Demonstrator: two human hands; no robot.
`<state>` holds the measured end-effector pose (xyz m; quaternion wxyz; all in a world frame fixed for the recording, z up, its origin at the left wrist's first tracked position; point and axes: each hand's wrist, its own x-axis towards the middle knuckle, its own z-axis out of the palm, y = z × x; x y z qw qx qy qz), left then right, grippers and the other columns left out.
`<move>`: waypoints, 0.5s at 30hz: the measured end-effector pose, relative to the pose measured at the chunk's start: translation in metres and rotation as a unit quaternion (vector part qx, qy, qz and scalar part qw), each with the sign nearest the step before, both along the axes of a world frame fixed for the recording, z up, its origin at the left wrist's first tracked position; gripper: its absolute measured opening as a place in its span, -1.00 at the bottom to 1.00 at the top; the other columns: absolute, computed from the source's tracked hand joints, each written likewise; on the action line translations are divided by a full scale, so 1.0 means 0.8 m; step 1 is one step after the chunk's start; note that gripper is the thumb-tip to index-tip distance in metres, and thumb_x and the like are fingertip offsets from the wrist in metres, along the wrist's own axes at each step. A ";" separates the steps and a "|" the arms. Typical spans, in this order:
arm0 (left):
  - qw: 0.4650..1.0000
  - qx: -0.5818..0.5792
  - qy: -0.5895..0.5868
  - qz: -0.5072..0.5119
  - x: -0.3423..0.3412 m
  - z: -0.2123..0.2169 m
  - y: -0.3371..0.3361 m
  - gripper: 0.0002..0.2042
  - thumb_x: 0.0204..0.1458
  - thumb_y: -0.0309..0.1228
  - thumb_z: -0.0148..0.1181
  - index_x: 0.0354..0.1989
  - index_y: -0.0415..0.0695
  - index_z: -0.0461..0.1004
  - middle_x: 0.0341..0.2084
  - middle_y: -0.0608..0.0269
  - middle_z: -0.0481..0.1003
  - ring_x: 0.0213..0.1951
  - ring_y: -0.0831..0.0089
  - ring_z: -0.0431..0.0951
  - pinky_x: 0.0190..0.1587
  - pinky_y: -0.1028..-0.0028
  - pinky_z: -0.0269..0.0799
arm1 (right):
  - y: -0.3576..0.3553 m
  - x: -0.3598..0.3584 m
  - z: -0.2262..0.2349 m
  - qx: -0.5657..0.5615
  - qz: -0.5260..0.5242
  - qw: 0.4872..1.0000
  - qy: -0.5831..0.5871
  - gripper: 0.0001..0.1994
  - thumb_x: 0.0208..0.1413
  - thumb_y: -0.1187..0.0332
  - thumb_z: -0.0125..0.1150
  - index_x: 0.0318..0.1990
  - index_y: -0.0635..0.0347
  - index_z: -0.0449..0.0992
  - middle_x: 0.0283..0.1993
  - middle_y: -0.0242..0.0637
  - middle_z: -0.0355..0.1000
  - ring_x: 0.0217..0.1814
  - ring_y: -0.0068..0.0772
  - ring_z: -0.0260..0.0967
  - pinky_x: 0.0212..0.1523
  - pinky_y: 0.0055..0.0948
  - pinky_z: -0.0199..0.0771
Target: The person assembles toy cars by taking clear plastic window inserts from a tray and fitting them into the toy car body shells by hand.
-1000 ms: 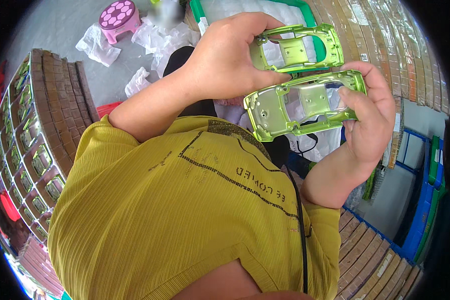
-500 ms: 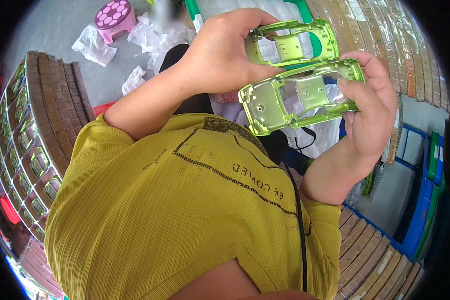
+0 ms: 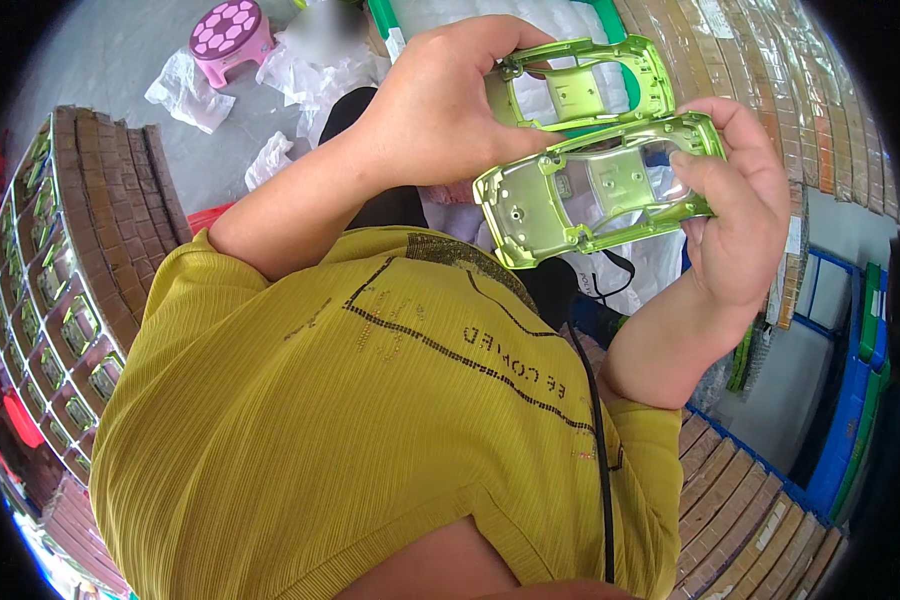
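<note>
Two shiny green toy car body shells are held up side by side in front of me, their hollow undersides showing. My left hand (image 3: pixel 450 105) grips the farther car shell (image 3: pixel 576 92) at its left end, thumb along the near edge and fingers behind. The nearer car shell (image 3: pixel 600 185) is pinched at its right end by my right hand (image 3: pixel 735 200), with the thumb on the inner side. The two shells lie close against each other along their long sides; whether they touch all along, I cannot tell. My left thumb tip is partly hidden by the nearer shell.
Behind the shells stands a green crate (image 3: pixel 385 20) with white padded wrapping. Stacked cardboard dividers (image 3: pixel 770 90) rise at right, beside blue crates (image 3: pixel 835 400). A gridded tray (image 3: pixel 45 270) of green shells is at left. A pink stool (image 3: pixel 228 42) and crumpled plastic (image 3: pixel 190 90) are on the floor.
Both shells and my hands have shifted very slightly to the left. The grips stay the same.
</note>
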<state>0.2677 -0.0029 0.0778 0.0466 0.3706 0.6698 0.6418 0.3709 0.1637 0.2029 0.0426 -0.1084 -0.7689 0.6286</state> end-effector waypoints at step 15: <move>0.996 0.028 0.060 0.052 0.001 0.002 -0.001 -0.48 -0.42 -0.29 0.43 -0.19 -0.24 0.46 -0.36 0.02 0.50 -0.26 0.11 0.52 -0.18 0.33 0.43 | -0.008 0.006 -0.005 0.012 -0.039 0.999 0.009 -0.68 -0.11 0.60 -0.01 -0.10 0.40 0.33 -0.27 -0.27 0.39 -0.33 -0.59 0.31 -0.31 -0.65 0.29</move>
